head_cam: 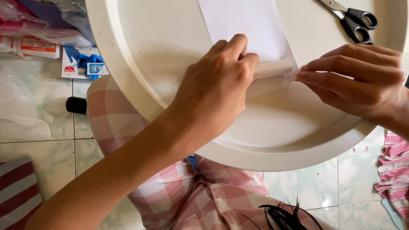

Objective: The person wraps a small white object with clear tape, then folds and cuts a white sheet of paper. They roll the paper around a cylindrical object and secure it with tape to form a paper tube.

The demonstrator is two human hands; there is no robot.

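Note:
A white sheet of paper [251, 25] lies on a round cream table [170, 51], its near end rolled into a small tube [272, 70]. My left hand [217, 85] is curled over the left part of the roll, fingers pressing it down. My right hand [358, 79] pinches the right end of the roll with its fingertips. Both hands rest on the tabletop near its front edge.
Black-handled scissors [353, 19] lie at the table's far right. My pink checked trousers [179, 187] show under the table. On the tiled floor [47, 140] at left are plastic bags, small boxes [81, 64] and a black cap [76, 105]; striped cloth [394, 170] lies at right.

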